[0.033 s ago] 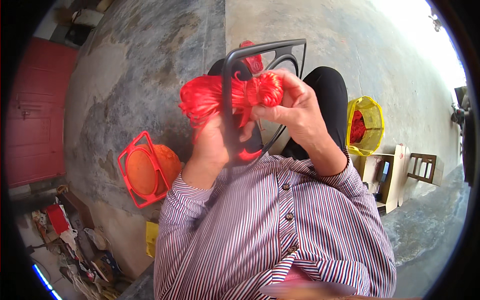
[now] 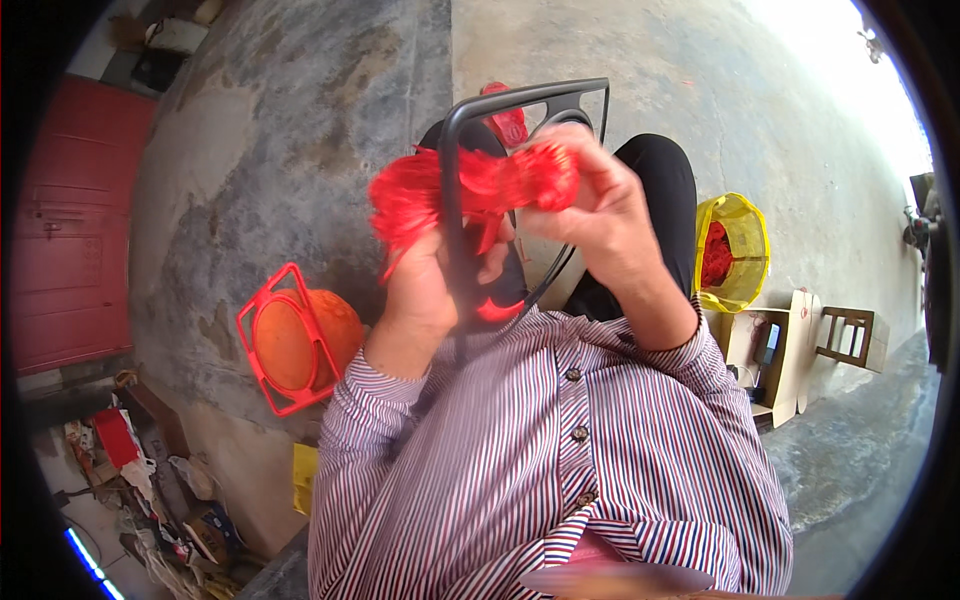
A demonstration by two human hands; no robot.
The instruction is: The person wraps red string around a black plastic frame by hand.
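Left hand (image 2: pixel 420 285): fingers curled round underside of red string bundle (image 2: pixel 408 195), partly hidden. Right hand (image 2: pixel 610 215): blurred, thumb and fingers part-closed about bundle's right end. Bundle above lap, behind black frame's (image 2: pixel 451 185) upright bar.

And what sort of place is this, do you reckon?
Possibly a workshop or a home's utility area, though I can't be certain. The clues are the bare, stained concrete floor, the red door with a latch, and the heap of mixed clutter.
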